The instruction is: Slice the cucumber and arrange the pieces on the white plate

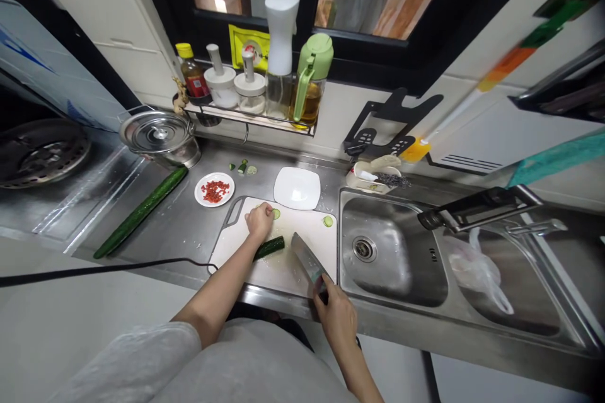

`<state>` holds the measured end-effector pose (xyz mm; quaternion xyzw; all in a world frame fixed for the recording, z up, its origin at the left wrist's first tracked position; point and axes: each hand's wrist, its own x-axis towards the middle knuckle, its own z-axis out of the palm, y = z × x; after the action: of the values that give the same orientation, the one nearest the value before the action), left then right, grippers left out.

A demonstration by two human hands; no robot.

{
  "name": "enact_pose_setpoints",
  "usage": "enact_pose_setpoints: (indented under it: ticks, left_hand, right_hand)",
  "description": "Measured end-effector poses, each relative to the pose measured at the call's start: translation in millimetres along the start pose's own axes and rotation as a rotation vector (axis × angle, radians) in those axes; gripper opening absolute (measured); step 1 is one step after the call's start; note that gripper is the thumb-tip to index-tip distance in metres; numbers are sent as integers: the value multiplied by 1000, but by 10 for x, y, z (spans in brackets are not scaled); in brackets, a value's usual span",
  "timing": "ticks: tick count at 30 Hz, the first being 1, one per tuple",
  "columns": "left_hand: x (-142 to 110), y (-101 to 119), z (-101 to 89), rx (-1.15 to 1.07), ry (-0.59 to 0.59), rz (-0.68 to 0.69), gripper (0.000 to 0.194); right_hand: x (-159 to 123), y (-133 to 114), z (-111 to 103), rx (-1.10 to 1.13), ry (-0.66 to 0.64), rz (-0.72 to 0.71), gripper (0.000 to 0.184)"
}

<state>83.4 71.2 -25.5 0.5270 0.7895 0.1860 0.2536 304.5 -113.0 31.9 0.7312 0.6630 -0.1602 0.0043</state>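
My left hand (259,220) is closed, its fingertips pinching at a pale green cucumber slice (276,214) over the white cutting board (295,283). Partly hidden by my left forearm, a dark green piece of cucumber (270,247) lies on the board. My right hand (336,312) grips the handle of a kitchen knife (307,259), whose broad blade angles up and left over the board, apart from the cucumber piece. Another couple of slices (328,221) rest near the board's upper right corner.
Behind the board stand an empty white plate (297,179) and a small plate (199,191) of chopped red pieces. A whole cucumber (142,211) lies left, near a lidded steel pot (186,151). A double sink (394,299) is right; a condiment rack (283,124) hangs behind.
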Motion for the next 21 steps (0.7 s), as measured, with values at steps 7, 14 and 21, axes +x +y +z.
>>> enact_pose_setpoints:
  ticks: [7, 14, 21]
  left_hand:
    - [6, -32, 24, 134, 66, 112, 17]
    - [-31, -124, -43, -6, 123, 104, 20]
    - [-503, -344, -140, -49, 84, 402, 22]
  right_hand:
    - [9, -20, 6, 66, -16, 33, 40]
    - [18, -38, 66, 59, -92, 107, 38]
    - [80, -51, 80, 53, -126, 145, 41]
